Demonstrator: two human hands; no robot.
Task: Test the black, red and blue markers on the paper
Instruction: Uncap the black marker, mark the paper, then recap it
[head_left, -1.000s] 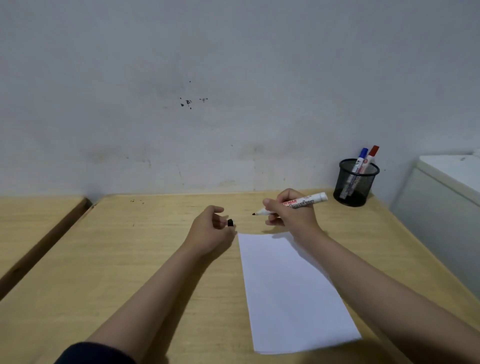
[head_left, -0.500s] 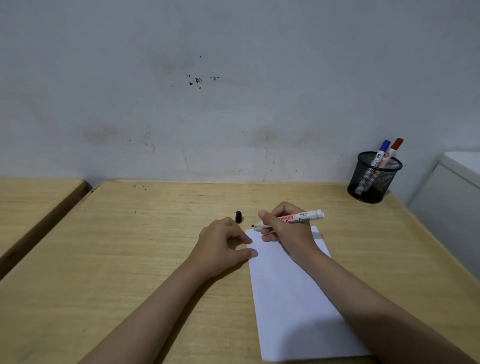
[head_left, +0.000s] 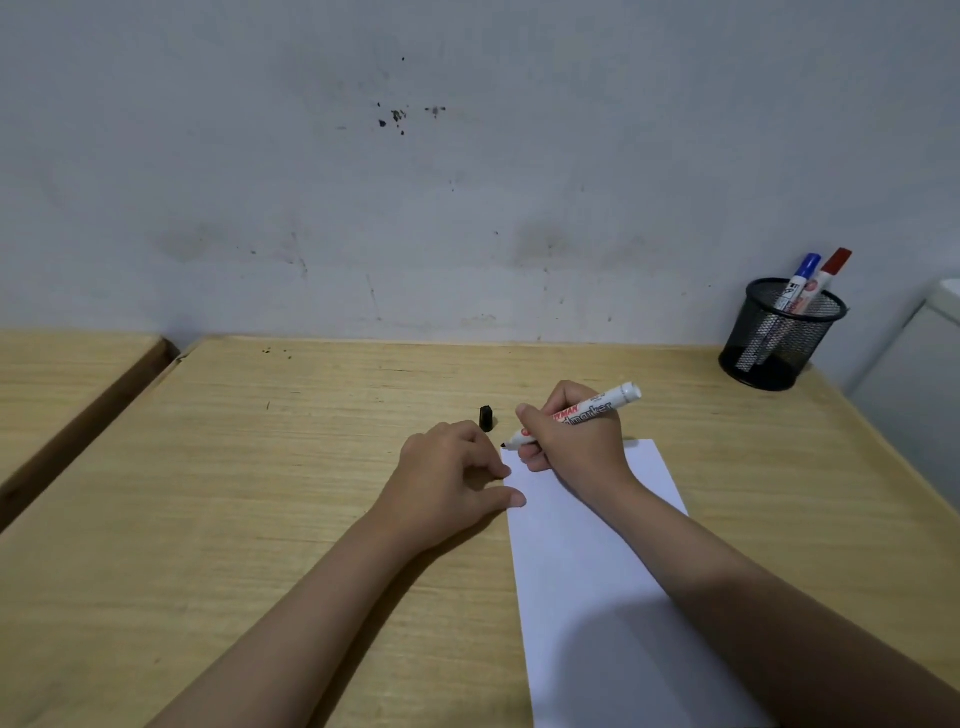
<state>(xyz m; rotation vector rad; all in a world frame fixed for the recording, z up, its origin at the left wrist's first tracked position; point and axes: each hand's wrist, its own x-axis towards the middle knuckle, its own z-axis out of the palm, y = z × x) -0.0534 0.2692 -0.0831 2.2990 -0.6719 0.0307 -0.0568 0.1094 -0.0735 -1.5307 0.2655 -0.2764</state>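
A white sheet of paper (head_left: 592, 561) lies on the wooden desk (head_left: 260, 493). My right hand (head_left: 576, 441) grips the uncapped black marker (head_left: 597, 408), its black tip at the paper's far left corner. My left hand (head_left: 447, 478) rests on the desk, thumb and a fingertip touching the paper's left edge, holding nothing. The marker's black cap (head_left: 486, 418) stands on the desk just beyond my left hand. The blue marker (head_left: 802, 275) and the red marker (head_left: 831, 270) stand capped in a black mesh cup (head_left: 779, 338) at the far right corner.
A stained grey wall rises right behind the desk. A second wooden desk (head_left: 62, 384) sits to the left across a narrow gap. A white cabinet (head_left: 914, 374) stands beyond the desk's right edge.
My left hand set the black cap down on the desk and came to rest against the paper's left edge. My right hand lowered the marker tip to the paper's far corner.
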